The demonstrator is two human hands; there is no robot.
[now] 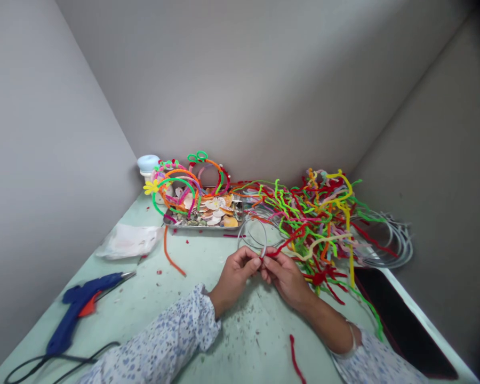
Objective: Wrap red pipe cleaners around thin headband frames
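My left hand [237, 273] and my right hand [285, 276] meet at the middle of the pale green table [152, 298], fingertips pinched together. Between them they hold the end of a thin white plastic headband [253, 234], which arches away from me. A red pipe cleaner [288, 242] runs from my right fingertips up to the right, touching the headband end. Both sleeves are white with small blue flowers.
A big tangle of coloured pipe cleaners [324, 213] lies right of the hands. Bare white headbands [396, 242] sit far right. A metal tray [208, 216] of shells with wrapped headbands stands at the back. A blue glue gun [80, 306] lies left. A plastic bag [128, 240] is nearby.
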